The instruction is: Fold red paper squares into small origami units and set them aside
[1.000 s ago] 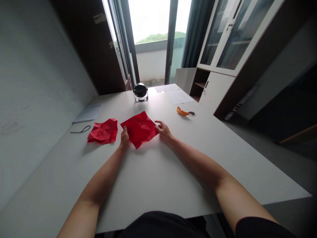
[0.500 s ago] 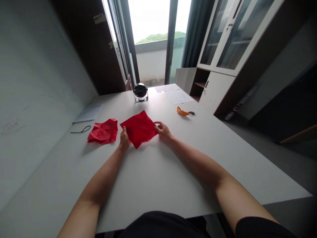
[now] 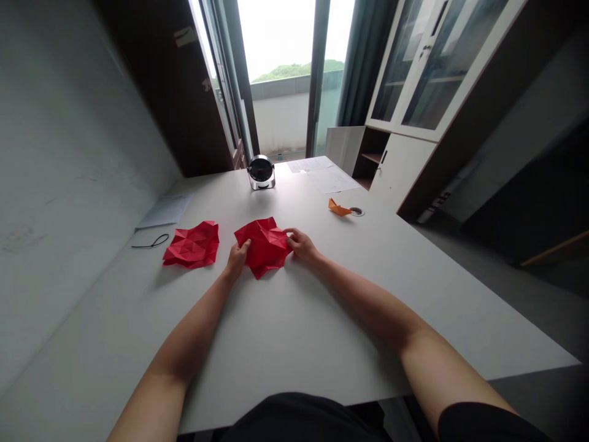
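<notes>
A creased red paper sheet (image 3: 265, 244) lies on the white table (image 3: 294, 319), bunched up between my two hands. My left hand (image 3: 238, 258) pinches its left edge, fingers closed on the paper. At the sheet's right edge, my right hand (image 3: 301, 244) grips it with curled fingers. The paper bulges upward along its folds. A second red creased paper (image 3: 192, 244) rests flat to the left, apart from my hands.
A small orange folded paper (image 3: 339, 208) sits near a cable hole (image 3: 356, 212) at the right. A small desk fan (image 3: 261, 171) stands at the far edge, white sheets (image 3: 322, 172) beside it. A black loop (image 3: 150, 241) and a paper (image 3: 164, 210) lie far left.
Both hands have pushed inward; the red sheet, flat before, is now gathered and bulging between them.
</notes>
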Tool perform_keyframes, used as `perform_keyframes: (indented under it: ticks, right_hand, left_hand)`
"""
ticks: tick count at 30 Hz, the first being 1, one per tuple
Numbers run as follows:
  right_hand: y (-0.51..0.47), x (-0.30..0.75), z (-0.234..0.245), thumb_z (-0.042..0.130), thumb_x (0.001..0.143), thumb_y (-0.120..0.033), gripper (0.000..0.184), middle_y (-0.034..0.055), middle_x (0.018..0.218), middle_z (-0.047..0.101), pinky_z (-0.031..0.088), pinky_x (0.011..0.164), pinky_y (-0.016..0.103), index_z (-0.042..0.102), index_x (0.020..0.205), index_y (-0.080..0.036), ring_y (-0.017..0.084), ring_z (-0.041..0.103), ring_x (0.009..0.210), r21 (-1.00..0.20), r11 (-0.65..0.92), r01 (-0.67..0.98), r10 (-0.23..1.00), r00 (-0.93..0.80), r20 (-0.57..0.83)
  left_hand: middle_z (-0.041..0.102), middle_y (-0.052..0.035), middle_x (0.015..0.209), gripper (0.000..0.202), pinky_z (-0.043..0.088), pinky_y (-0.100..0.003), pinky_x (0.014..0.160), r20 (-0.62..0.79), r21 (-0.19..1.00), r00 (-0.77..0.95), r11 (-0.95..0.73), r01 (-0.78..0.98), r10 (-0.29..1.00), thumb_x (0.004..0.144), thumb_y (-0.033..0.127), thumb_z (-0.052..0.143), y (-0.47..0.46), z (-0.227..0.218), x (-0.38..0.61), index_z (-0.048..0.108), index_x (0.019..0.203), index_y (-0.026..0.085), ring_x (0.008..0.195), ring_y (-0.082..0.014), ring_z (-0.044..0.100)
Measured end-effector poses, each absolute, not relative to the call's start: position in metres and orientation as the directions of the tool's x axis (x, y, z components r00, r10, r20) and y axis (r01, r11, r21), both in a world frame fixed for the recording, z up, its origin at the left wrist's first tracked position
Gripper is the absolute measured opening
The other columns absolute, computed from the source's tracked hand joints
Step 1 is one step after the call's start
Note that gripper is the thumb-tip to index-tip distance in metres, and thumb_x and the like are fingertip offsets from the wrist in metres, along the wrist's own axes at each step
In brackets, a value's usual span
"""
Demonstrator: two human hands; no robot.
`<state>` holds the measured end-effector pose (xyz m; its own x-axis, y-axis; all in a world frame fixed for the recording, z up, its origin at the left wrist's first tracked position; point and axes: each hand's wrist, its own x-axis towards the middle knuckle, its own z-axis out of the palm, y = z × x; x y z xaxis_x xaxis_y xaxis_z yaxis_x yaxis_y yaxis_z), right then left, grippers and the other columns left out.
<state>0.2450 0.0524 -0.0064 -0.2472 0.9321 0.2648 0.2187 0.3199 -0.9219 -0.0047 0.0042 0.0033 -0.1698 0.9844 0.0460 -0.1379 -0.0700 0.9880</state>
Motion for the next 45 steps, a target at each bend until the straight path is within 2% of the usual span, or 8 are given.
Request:
perform_keyframes:
  ticks: [17, 29, 36, 45]
  right_hand:
    - [0.0531, 0.2458, -0.0056, 0.055, 0.081, -0.033, 0.026, -0.002, 0.068, 0.063, 0.043, 0.061, 0.024, 0.07, 0.098, -0.022, 0.013, 0.054, 0.06, -0.905, 0.328, 0.271, 0.927, -0.275, 0.253]
    - [0.0512, 0.2436, -0.0063, 0.056, 0.078, -0.029, 0.021, -0.0017, 0.07, 0.066, 0.043, 0.062, 0.024, 0.072, 0.09, -0.022, 0.014, 0.057, 0.063, -0.907, 0.318, 0.276, 0.925, -0.301, 0.233]
    - [0.0486, 0.2434, -0.0053, 0.057, 0.079, -0.028, 0.019, -0.002, 0.07, 0.067, 0.04, 0.063, 0.025, 0.073, 0.087, -0.022, 0.013, 0.053, 0.062, -0.843, 0.416, 0.34, 0.89, -0.344, 0.3]
    - [0.0461, 0.2432, -0.0006, 0.056, 0.081, -0.025, 0.019, -0.0012, 0.073, 0.068, 0.04, 0.064, 0.026, 0.074, 0.086, -0.022, 0.014, 0.054, 0.063, -0.808, 0.45, 0.381, 0.874, -0.372, 0.312]
  left_hand:
    - [0.071, -0.0102, 0.083, 0.044, 0.052, -0.03, 0.058, 0.028, 0.994, -0.156, -0.044, -0.101, 0.987, 0.079, 0.054, 0.071, 0.0053, 0.0015, -0.0071, 0.068, 0.094, 0.013, 0.071, -0.0225, 0.067]
    - [0.068, -0.0084, 0.075, 0.043, 0.05, -0.029, 0.056, 0.042, 0.996, -0.17, -0.054, -0.065, 0.985, 0.079, 0.056, 0.071, 0.0074, -0.0021, -0.0074, 0.067, 0.086, 0.014, 0.065, -0.021, 0.064]
    - [0.069, -0.0092, 0.075, 0.045, 0.048, -0.027, 0.05, 0.083, 0.995, -0.119, -0.075, 0.066, 0.989, 0.08, 0.059, 0.066, 0.0077, -0.0049, -0.007, 0.066, 0.081, 0.014, 0.061, -0.0206, 0.063]
    - [0.069, -0.0098, 0.074, 0.041, 0.05, -0.03, 0.053, 0.047, 0.999, -0.114, -0.045, 0.026, 0.992, 0.076, 0.054, 0.072, 0.0052, -0.0026, -0.0049, 0.068, 0.08, 0.014, 0.063, -0.0227, 0.064]
